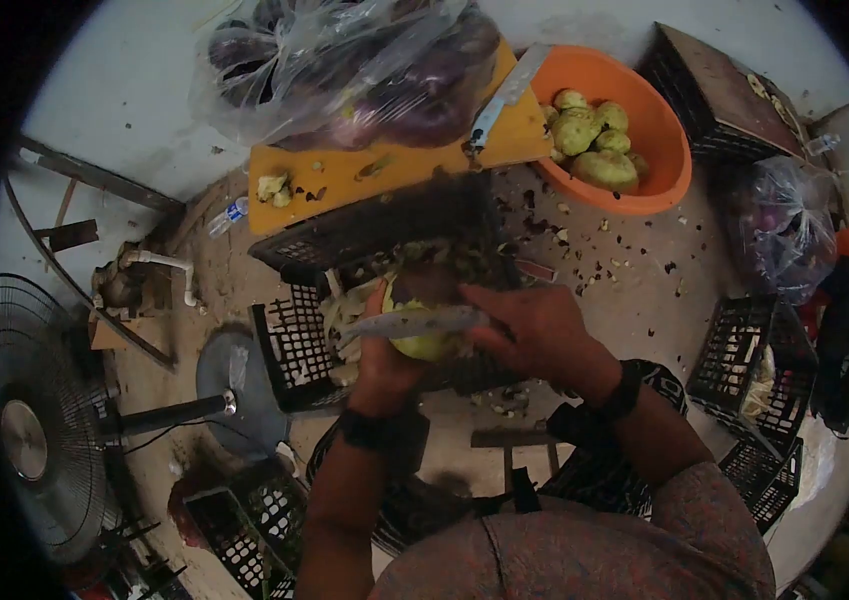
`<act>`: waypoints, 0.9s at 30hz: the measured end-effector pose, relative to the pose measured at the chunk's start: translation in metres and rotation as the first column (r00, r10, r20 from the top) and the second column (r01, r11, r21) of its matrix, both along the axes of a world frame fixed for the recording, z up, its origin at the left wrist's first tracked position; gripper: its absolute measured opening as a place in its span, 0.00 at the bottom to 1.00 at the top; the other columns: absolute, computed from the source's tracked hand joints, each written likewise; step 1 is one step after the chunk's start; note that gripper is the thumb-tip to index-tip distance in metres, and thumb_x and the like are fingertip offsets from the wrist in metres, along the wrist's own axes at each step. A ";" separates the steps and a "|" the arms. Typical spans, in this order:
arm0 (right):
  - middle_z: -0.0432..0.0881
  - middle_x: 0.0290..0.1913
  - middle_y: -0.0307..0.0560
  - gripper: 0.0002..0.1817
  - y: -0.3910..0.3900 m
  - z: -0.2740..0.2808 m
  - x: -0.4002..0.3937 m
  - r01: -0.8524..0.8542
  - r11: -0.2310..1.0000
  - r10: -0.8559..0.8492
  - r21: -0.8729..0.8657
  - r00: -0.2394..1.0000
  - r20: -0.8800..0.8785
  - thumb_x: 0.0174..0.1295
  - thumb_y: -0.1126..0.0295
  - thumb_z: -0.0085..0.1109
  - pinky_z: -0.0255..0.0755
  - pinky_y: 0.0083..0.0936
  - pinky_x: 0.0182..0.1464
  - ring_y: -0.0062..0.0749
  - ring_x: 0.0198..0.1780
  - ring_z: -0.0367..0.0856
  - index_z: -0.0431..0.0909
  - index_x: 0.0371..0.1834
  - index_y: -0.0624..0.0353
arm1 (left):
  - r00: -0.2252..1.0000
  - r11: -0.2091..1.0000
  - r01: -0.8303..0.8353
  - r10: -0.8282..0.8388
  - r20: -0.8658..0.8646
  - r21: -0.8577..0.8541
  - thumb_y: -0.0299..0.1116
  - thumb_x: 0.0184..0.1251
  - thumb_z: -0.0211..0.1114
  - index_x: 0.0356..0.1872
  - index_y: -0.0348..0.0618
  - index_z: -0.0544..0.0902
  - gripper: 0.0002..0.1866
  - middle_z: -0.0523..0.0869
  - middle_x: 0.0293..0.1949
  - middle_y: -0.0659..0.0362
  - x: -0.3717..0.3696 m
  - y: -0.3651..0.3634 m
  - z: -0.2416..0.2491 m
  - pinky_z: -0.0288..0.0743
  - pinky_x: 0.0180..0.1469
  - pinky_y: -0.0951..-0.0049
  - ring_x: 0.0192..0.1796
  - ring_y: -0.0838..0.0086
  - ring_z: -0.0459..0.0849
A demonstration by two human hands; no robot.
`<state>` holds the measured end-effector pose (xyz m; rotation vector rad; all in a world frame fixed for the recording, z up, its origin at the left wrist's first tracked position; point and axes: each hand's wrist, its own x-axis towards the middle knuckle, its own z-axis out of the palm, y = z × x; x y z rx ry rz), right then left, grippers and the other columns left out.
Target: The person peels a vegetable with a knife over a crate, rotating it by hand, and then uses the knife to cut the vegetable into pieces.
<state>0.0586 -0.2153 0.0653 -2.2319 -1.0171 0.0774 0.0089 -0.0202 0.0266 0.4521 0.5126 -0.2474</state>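
"Littered floor [634, 258] surrounds the black crate [262, 345]. What's hard to see?"

"The handle of the knife [409, 322], hidden in the right grip [536, 325], which is closed on it. The left grip [382, 368] curls round a part-peeled vegetable [422, 347] above the crate, some fingers lost behind."

"Room to move?"

"Floor right of the crate; beyond its far edge, a yellow board [344, 168] bearing bagged produce [384, 100] crowds close."

Wide-angle view, dimly lit, within a dark vignette; barrel distortion bows the wall [114, 95]. Glare streaks the plastic bag [384, 90] on the yellow board [329, 205], below whose front edge shadow deepens. The knife [414, 321] appears soft.
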 end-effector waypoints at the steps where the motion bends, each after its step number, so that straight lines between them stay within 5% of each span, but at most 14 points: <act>1: 0.80 0.24 0.40 0.25 0.000 -0.001 0.000 0.007 1.000 -0.006 -0.010 1.000 0.004 0.53 0.58 0.63 0.69 0.41 0.54 0.38 0.28 0.81 0.74 0.55 0.52 | 1.000 1.000 0.001 -0.001 0.002 -0.001 0.55 0.69 0.41 0.53 0.48 0.75 0.26 0.81 0.47 0.56 0.000 0.001 -0.002 0.74 0.51 0.58 0.49 0.62 0.80; 4: 0.80 0.25 0.41 0.25 0.002 -0.002 -0.002 0.045 0.998 -0.045 -0.054 0.999 0.005 0.54 0.58 0.62 0.73 0.37 0.42 0.38 0.27 0.81 0.74 0.55 0.52 | 0.993 0.995 0.088 -0.085 0.086 -0.040 0.56 0.68 0.42 0.51 0.48 0.75 0.26 0.81 0.47 0.56 -0.001 0.004 -0.016 0.74 0.50 0.58 0.49 0.63 0.80; 5: 0.80 0.25 0.41 0.25 0.003 -0.002 -0.003 0.077 0.993 -0.078 -0.088 0.997 -0.002 0.54 0.58 0.62 0.74 0.35 0.35 0.38 0.27 0.81 0.74 0.55 0.52 | 0.965 0.910 0.067 -0.163 0.204 0.408 0.57 0.68 0.41 0.51 0.47 0.75 0.27 0.81 0.47 0.55 -0.001 0.001 -0.023 0.74 0.50 0.58 0.49 0.63 0.80; 6: 0.80 0.25 0.41 0.25 0.004 -0.001 -0.005 0.079 0.993 -0.079 -0.087 0.997 0.003 0.54 0.58 0.62 0.74 0.35 0.35 0.38 0.27 0.81 0.74 0.55 0.52 | 0.921 0.643 -0.029 -0.281 0.271 0.765 0.59 0.68 0.41 0.50 0.47 0.75 0.28 0.81 0.47 0.55 0.000 -0.003 -0.020 0.75 0.50 0.58 0.49 0.63 0.80; 7: 0.80 0.25 0.41 0.24 0.005 -0.001 -0.006 0.105 0.990 -0.105 -0.097 0.994 0.000 0.55 0.58 0.62 0.72 0.34 0.30 0.38 0.26 0.81 0.74 0.55 0.52 | 0.919 0.643 -0.032 -0.282 0.275 0.765 0.59 0.68 0.41 0.50 0.47 0.75 0.28 0.81 0.47 0.55 0.002 -0.007 -0.016 0.75 0.50 0.58 0.49 0.63 0.80; 9: 0.80 0.24 0.41 0.24 0.005 -0.002 -0.008 0.130 0.986 -0.130 -0.106 0.992 0.002 0.55 0.58 0.61 0.70 0.33 0.25 0.38 0.26 0.80 0.74 0.55 0.52 | 0.995 0.990 0.020 -0.006 -0.100 0.143 0.60 0.68 0.40 0.52 0.47 0.74 0.29 0.80 0.48 0.56 0.003 -0.014 -0.004 0.75 0.50 0.59 0.49 0.63 0.80; 19: 0.79 0.21 0.44 0.24 -0.009 -0.006 -0.009 0.196 0.979 -0.195 0.065 0.981 -0.018 0.54 0.59 0.63 0.72 0.33 0.26 0.41 0.23 0.80 0.74 0.53 0.54 | 0.998 0.998 -0.028 0.025 0.055 0.063 0.58 0.70 0.40 0.53 0.47 0.72 0.27 0.78 0.52 0.56 0.004 -0.022 -0.037 0.74 0.52 0.59 0.54 0.64 0.78; 21: 0.79 0.21 0.44 0.24 -0.014 -0.002 -0.008 0.191 0.981 -0.190 0.042 0.981 -0.028 0.54 0.59 0.63 0.72 0.33 0.27 0.41 0.23 0.80 0.74 0.53 0.54 | 0.985 0.851 0.009 -0.098 0.143 0.525 0.56 0.70 0.39 0.52 0.47 0.73 0.26 0.78 0.51 0.56 0.002 -0.017 -0.074 0.73 0.54 0.59 0.54 0.65 0.77; 22: 0.81 0.24 0.44 0.23 -0.017 -0.002 -0.007 0.178 0.984 -0.177 0.026 0.983 -0.052 0.56 0.57 0.60 0.72 0.35 0.27 0.42 0.26 0.81 0.73 0.53 0.54 | 0.985 0.853 0.007 -0.097 0.145 0.522 0.56 0.70 0.39 0.52 0.47 0.73 0.26 0.78 0.51 0.56 0.005 -0.023 -0.054 0.73 0.54 0.59 0.54 0.65 0.77; 24: 0.82 0.28 0.44 0.22 -0.022 -0.004 -0.005 0.163 0.987 -0.161 0.009 0.984 -0.073 0.59 0.54 0.57 0.72 0.37 0.28 0.43 0.28 0.82 0.72 0.53 0.53 | 0.997 0.996 0.051 -0.047 0.056 -0.073 0.52 0.70 0.45 0.53 0.46 0.71 0.22 0.79 0.51 0.57 0.011 -0.029 -0.017 0.72 0.55 0.58 0.54 0.66 0.77; 27: 0.80 0.22 0.44 0.23 -0.027 -0.010 -0.003 0.157 0.987 -0.157 0.045 0.988 -0.006 0.53 0.59 0.64 0.72 0.32 0.26 0.40 0.24 0.80 0.76 0.53 0.51 | 0.975 0.982 0.130 -0.151 0.165 0.135 0.49 0.68 0.52 0.56 0.46 0.69 0.22 0.79 0.50 0.57 0.014 -0.030 -0.017 0.70 0.57 0.57 0.54 0.64 0.77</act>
